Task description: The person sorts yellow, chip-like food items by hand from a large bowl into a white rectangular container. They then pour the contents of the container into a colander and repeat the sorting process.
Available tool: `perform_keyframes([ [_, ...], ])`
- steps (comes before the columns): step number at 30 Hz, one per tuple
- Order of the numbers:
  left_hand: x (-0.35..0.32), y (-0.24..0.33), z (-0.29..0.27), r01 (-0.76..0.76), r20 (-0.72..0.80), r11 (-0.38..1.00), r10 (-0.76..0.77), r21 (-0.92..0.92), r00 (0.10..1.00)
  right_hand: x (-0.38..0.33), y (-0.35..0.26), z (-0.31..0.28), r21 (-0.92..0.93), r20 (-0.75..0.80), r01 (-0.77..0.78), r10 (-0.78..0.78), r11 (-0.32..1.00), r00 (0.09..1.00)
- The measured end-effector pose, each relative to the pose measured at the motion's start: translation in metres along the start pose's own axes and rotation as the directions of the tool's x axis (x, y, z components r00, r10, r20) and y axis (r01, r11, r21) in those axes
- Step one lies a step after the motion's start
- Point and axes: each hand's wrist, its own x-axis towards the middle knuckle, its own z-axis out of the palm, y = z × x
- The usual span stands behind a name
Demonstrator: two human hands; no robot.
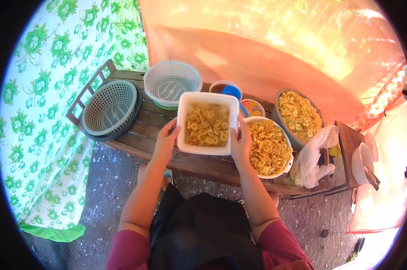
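Observation:
A white, square tub with rounded corners [181,119] is held up in front of me over the wooden bench. Banana chips [207,125] lie in it, looking hazy. My left hand [167,135] grips the tub's left side, thumb on the wall and fingers around the edge. On the opposite side my right hand [241,141] closes on the tub in the same way. Just right of that hand stands a round white basin [282,173] heaped with sliced chips. Behind it, a grey basin [288,131] holds more chips.
The slatted bench [140,130] carries a grey basket [109,108], a white colander [172,83], a container of brown liquid [218,86], a blue cup [231,92] and a round tub [254,108]. A plastic bag [316,157] sits at right, near a white bowl [360,164].

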Motion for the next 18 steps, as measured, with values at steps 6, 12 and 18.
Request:
perform_keyframes([
  [6,0.003,-0.003,-0.002,0.063,0.026,0.997,-0.064,0.048,0.998,0.006,-0.007,-0.005,-0.104,0.151,-0.237,0.251,0.966,0.956],
  [12,0.003,0.003,0.001,0.071,0.035,0.997,-0.071,-0.013,0.997,0.007,-0.008,-0.003,-0.079,0.183,-0.245,0.256,0.966,0.949],
  [18,0.001,0.008,0.002,0.003,0.058,0.999,-0.005,0.035,0.998,0.008,-0.006,-0.003,-0.048,0.158,-0.227,0.232,0.973,0.960],
])
